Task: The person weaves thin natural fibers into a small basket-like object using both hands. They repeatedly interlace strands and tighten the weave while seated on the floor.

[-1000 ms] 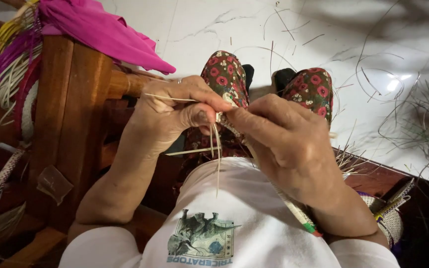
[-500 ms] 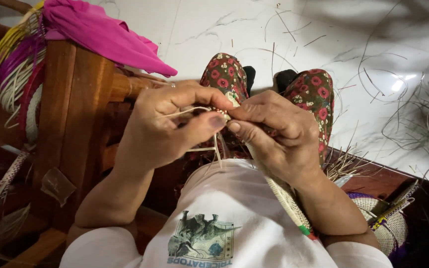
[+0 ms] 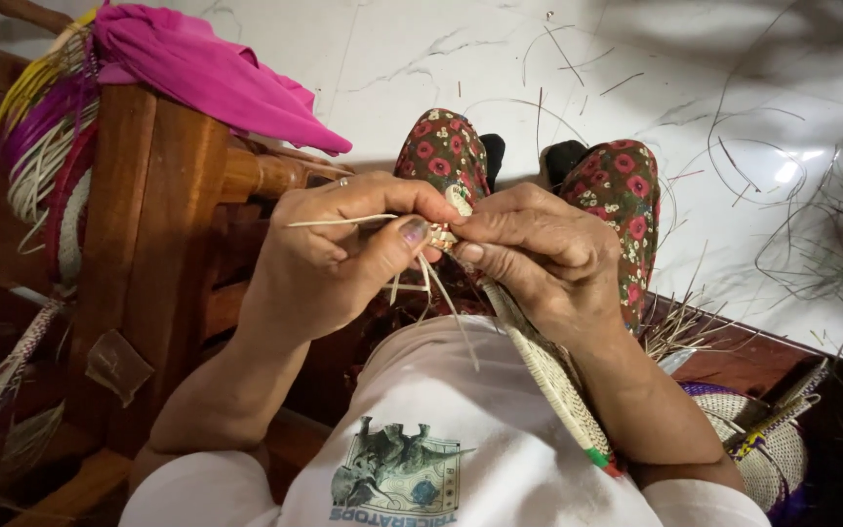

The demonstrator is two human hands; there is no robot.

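Our left hand has tipped up, pinching a thin straw pointing to nine o'clock. Our right hand grips the woven band, so weaving goes on.

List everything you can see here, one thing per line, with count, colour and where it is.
woven strip: one, pale straw with a red and green end, running from the hands down under the right forearm
loose straw strands: several, pale, at the fingertips
pink cloth: one, draped over the wooden chair, brown, at left
fibre bundles: yellow, purple and pale, behind the chair
woven basket: one, pale with purple, lower right
floor: white, strewn with thin fibres
left hand: pinching strands
right hand: gripping the strip's top
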